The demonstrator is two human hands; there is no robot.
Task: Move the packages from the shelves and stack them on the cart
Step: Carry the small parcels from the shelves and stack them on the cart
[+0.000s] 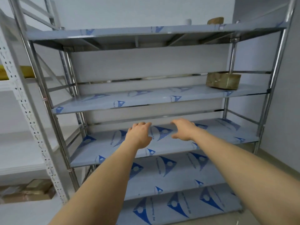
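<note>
Both hands reach forward toward the steel shelf rack, over its third shelf from the top. The left hand has its fingers loosely spread and a little bent, and it holds nothing. The right hand is also spread, with the thumb apart from the fingers, and it holds nothing too. One brown package lies on the second shelf of the rack, at the right end, near the rear right post, well above and to the right of the hands. Another brown package sits on the top shelf of the rack, also toward the right, and only its upper part shows. A small white cylinder stands on the top shelf, left of that package. Left of the rack, some cardboard boxes lie low on a white shelf unit
</note>
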